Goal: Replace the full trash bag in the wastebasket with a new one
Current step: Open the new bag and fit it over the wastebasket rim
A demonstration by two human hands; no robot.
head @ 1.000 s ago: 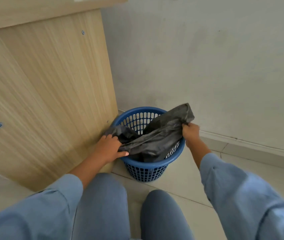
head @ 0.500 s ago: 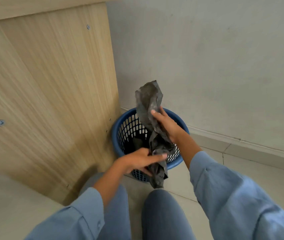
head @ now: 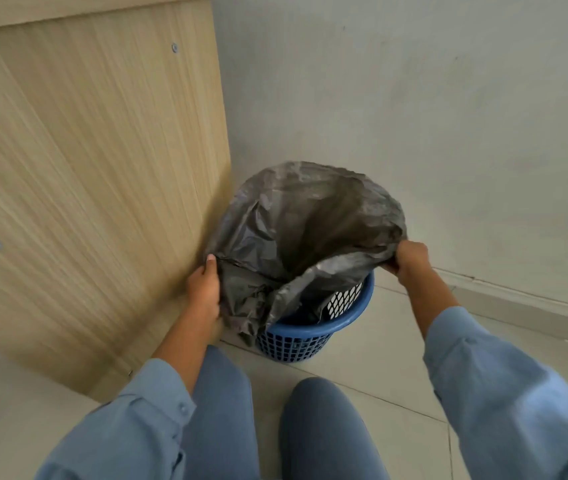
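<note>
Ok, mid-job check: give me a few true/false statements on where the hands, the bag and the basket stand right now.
1. Both hands grip the grey bag, the left hand on one side of its mouth and the right hand on the other. True.
2. The bag's mouth is bunched shut. False: it is spread wide open above the basket.
3. The blue wastebasket stands on the floor beside a wooden panel. True.
4. The bag's edge is already folded over the whole rim. False: the near part of the blue rim is bare.
5. The basket lies tipped on its side. False: it stands upright.
</note>
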